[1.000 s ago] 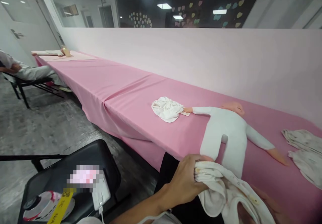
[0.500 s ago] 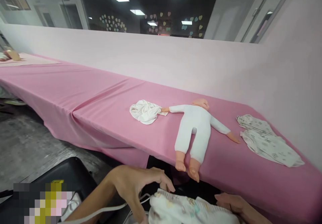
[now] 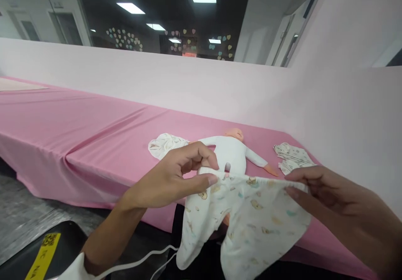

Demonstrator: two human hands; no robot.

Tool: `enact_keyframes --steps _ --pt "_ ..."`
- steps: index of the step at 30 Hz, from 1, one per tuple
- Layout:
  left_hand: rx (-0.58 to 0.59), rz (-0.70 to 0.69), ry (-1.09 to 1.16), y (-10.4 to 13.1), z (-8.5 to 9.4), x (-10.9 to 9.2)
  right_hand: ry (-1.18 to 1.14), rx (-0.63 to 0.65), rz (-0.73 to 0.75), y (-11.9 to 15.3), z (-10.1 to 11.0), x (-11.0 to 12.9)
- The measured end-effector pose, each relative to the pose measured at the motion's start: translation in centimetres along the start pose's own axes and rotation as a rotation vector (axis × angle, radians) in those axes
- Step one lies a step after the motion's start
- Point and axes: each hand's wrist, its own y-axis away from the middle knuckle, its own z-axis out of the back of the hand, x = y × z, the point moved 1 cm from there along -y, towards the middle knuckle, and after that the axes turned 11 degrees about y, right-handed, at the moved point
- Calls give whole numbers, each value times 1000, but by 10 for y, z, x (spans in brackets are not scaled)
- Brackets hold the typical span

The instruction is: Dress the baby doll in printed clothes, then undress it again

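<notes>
A pair of white printed baby pants (image 3: 251, 213) hangs upright from its waistband, stretched between my two hands. My left hand (image 3: 179, 173) pinches the waistband's left corner between thumb and fingers. At the right corner, my right hand (image 3: 329, 204) grips it the same way. Behind the pants lies a baby doll (image 3: 237, 152) on its back, dressed in a white body suit, its arms spread. The pants hide most of the doll's legs.
A pink-covered table (image 3: 103, 125) runs along the wall. Crumpled white cloth (image 3: 166, 145) lies left of the doll, folded printed clothing (image 3: 295, 156) to its right. A white cable (image 3: 141, 263) trails below my left arm. Something black with a yellow label (image 3: 44, 255) stands lower left.
Both hands have risen from the bottom edge, lifting the pants, which now hang unfolded in front of the doll. The view has shifted slightly to the right.
</notes>
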Motion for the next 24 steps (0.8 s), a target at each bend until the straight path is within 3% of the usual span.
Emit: enact_keyframes --steps 4,7,10,15,17,21,24 --pt "-35 62 -42 -7 -23 -7 -199 140 -100 14 -7 19" --pt "43 48 -115 -12 -43 -7 -286 280 33 25 -22 28" --pt "81 50 -135 -15 -60 -2 -184 351 137 33 -37 35" --pt "95 -3 -70 -8 -72 7 -126 257 68 32 -46 26" --pt "31 -22 -69 -2 -72 15 -165 207 88 28 -42 20" --pt "-160 186 113 9 -76 49 -291 113 90 26 -29 16" --pt "-20 354 441 17 -91 77 -420 18 65 26 -19 22"
